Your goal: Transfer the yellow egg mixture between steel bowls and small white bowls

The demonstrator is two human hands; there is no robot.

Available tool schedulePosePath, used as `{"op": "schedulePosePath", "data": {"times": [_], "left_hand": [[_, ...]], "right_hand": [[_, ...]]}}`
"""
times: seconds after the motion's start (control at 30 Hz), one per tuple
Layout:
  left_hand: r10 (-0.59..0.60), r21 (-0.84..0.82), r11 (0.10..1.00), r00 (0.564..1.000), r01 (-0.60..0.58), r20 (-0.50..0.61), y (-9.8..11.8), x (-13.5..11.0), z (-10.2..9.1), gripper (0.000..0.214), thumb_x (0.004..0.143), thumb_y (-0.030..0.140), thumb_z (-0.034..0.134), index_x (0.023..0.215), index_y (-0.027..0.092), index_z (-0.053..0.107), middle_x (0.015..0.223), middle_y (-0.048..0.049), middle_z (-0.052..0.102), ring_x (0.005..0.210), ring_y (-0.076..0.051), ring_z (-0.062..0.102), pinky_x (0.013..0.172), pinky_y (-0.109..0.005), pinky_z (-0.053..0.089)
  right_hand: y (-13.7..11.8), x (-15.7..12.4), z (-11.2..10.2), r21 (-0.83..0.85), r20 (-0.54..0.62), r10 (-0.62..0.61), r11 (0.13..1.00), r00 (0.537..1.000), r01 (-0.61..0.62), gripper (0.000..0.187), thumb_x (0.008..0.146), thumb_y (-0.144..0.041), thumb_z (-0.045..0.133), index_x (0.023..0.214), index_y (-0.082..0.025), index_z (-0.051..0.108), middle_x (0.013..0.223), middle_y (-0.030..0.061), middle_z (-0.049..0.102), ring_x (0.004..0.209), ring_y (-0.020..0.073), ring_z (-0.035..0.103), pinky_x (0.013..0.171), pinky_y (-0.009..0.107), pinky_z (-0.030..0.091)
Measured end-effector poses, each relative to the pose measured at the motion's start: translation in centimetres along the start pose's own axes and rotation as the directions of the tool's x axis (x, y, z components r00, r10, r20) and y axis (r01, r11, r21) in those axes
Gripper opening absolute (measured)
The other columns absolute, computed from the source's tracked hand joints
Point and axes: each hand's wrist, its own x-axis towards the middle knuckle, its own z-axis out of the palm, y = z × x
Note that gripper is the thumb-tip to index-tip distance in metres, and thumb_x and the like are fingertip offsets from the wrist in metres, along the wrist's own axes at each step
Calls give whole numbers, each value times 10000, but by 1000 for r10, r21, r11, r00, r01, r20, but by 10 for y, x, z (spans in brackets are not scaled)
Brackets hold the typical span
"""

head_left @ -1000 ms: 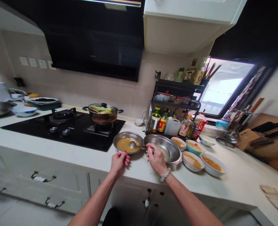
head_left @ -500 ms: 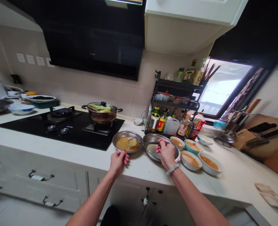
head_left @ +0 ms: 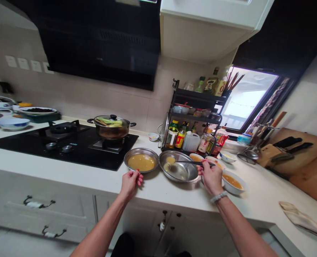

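At the tabletop's [head_left: 67, 171] front edge, our left grip [head_left: 130, 180] is curled shut on the near rim of the full steel dish [head_left: 141, 162]. Our right grip [head_left: 212, 175] is closed round the ladle [head_left: 185, 162] handle, with the scoop over the steel basin [head_left: 182, 174] just beside that dish. Count: two steel vessels, one ladle, four small bowls [head_left: 232, 182] showing, some behind our hand. Hob [head_left: 26, 144] left, rack [head_left: 196, 107] behind. Bare room lies along the front strip and right toward the cloth [head_left: 300, 217].
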Motion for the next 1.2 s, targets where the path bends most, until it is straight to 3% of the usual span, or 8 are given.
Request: {"op": "schedulePosePath", "data": {"times": [0.1, 0.17, 0.33, 0.4, 0.63, 0.9, 1.1, 1.2], "left_hand": [[0, -4, 1000, 1000, 0, -2, 0, 0, 0, 287, 633, 362, 728, 623, 124, 568, 519, -35, 639, 392, -83, 523, 354, -188, 364], [5, -1, 1000, 1000, -5, -1, -1, 0, 0, 289, 630, 364, 728, 622, 123, 568, 519, -34, 638, 392, -83, 523, 355, -187, 365], [4, 2, 1000, 1000, -4, -4, 0, 0, 0, 299, 623, 374, 728, 620, 121, 569, 517, -32, 637, 387, -76, 517, 357, -186, 365], [8, 3, 1000, 1000, -8, -7, 0, -1, 1, 303, 618, 377, 729, 618, 122, 567, 514, -32, 636, 390, -78, 519, 357, -186, 365], [20, 12, 1000, 1000, -20, -6, 0, -2, 1, 313, 624, 387, 726, 601, 129, 552, 513, -37, 634, 383, -75, 510, 353, -185, 360], [25, 27, 999, 1000, -25, -1, 1, -2, 1, 315, 642, 393, 718, 605, 125, 556, 519, -44, 636, 385, -78, 514, 356, -187, 366], [30, 20, 999, 1000, -30, 1, -3, 0, 0, 334, 642, 415, 722, 599, 132, 550, 512, -36, 630, 379, -78, 509, 346, -187, 359], [26, 22, 999, 1000, -26, 1, -2, 0, 0, 333, 641, 411, 720, 592, 127, 554, 514, -43, 632, 383, -80, 512, 349, -188, 362]], "right_hand": [[7, -8, -15, -190, 109, -144, 968, 984, 163, 251, 760, -413, 589, 831, -173, 612, 502, -4, 595, 372, 154, 542, 363, 250, 441], [9, -15, -23, -266, 211, -264, 911, 941, 315, 270, 817, -414, 544, 883, -166, 628, 526, 2, 595, 391, 160, 553, 383, 263, 460], [2, -30, -28, -250, 422, -543, 700, 726, 669, 195, 869, -308, 520, 935, -191, 662, 688, 32, 623, 509, 151, 593, 488, 276, 515], [-3, -36, -22, -204, 427, -577, 689, 697, 695, 177, 878, -280, 518, 942, -199, 662, 709, 28, 614, 514, 140, 589, 490, 269, 515], [-5, -61, 33, -33, 371, -325, 932, 870, 362, 257, 874, -417, 538, 951, -196, 645, 611, -11, 597, 425, 121, 550, 422, 242, 479], [8, -80, 84, -95, 510, -166, 964, 844, 248, 256, 800, -426, 552, 867, -211, 675, 550, -22, 589, 389, 122, 533, 383, 224, 444], [15, -69, 95, -57, 326, 36, 998, 945, -18, 243, 742, -409, 557, 823, -182, 595, 471, -34, 585, 344, 126, 525, 334, 209, 415], [15, -59, 94, 48, 228, 125, 989, 966, -139, 203, 694, -362, 589, 795, -187, 571, 458, -32, 589, 360, 130, 536, 332, 202, 414]]}}
